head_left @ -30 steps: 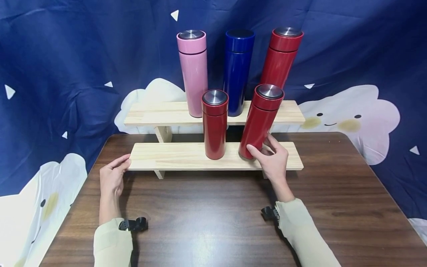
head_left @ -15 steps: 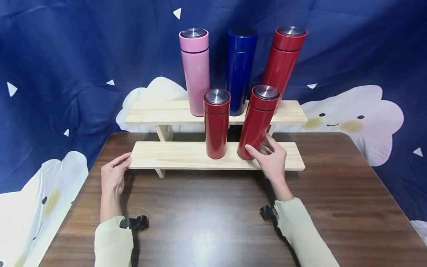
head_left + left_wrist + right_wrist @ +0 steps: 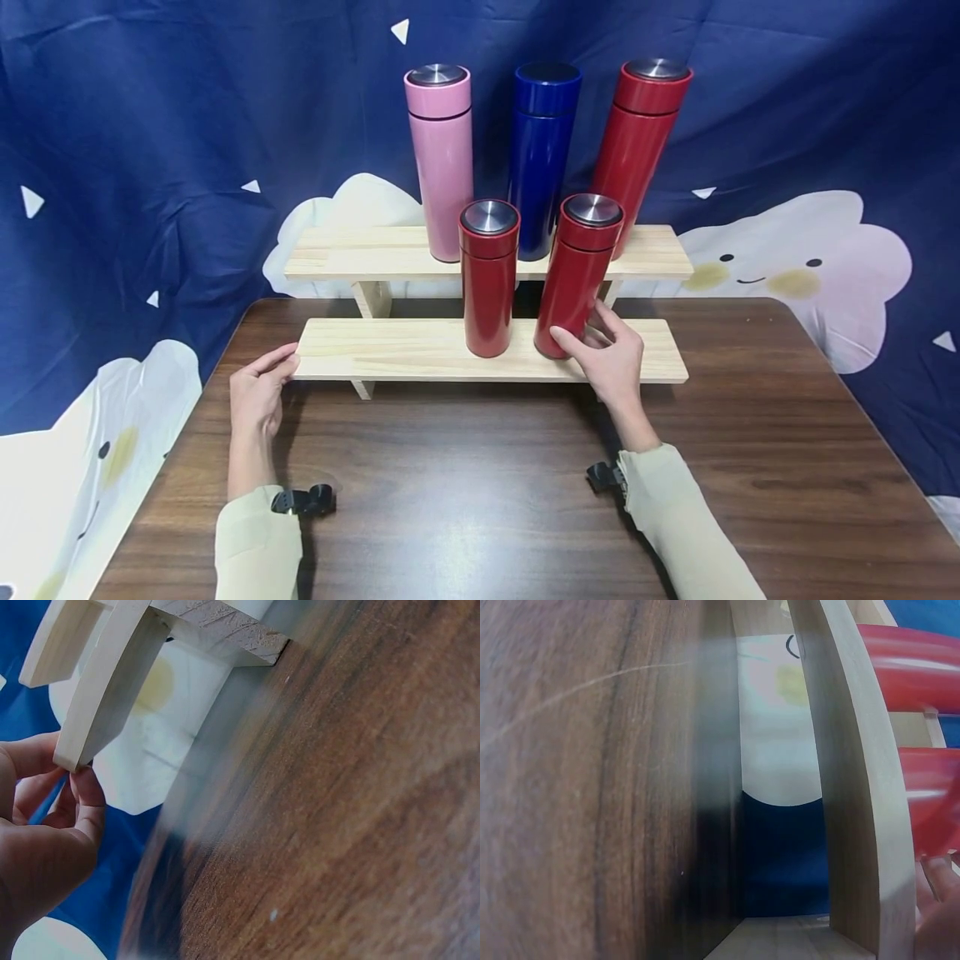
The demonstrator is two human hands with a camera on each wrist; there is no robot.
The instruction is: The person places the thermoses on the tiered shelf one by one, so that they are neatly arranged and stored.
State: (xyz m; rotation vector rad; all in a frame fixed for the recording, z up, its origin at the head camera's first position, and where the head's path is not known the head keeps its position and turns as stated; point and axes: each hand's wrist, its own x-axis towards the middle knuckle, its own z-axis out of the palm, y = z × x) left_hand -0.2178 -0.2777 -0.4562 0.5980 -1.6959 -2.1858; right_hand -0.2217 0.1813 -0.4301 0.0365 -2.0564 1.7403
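My right hand [image 3: 613,358] grips the lower part of a red thermos bottle [image 3: 576,287] standing on the lower tier of a two-tier wooden shelf [image 3: 405,350]. The bottle looks slightly tilted to the right, and its far side is hidden. To its left, apart from it, another red thermos bottle [image 3: 488,292] stands upright on the same tier. At the left end of that lower board, my left hand [image 3: 257,400] pinches the corner between thumb and fingers. The left wrist view shows the thumb [image 3: 90,799] below the board [image 3: 112,686]. Only part of my right hand [image 3: 939,915] enters the right wrist view.
Along the upper tier [image 3: 337,250] stand a pink thermos bottle [image 3: 442,175], a blue one [image 3: 542,175] and a red one [image 3: 641,150]. The shelf rests on a brown wooden table [image 3: 450,483]. Behind it hangs a dark blue cloth [image 3: 187,125] printed with clouds.
The gripped red bottle has shifted slightly left, its top most, and leans less than before. My right hand moved with it. My left hand keeps its hold on the board; the head view drifted a little.
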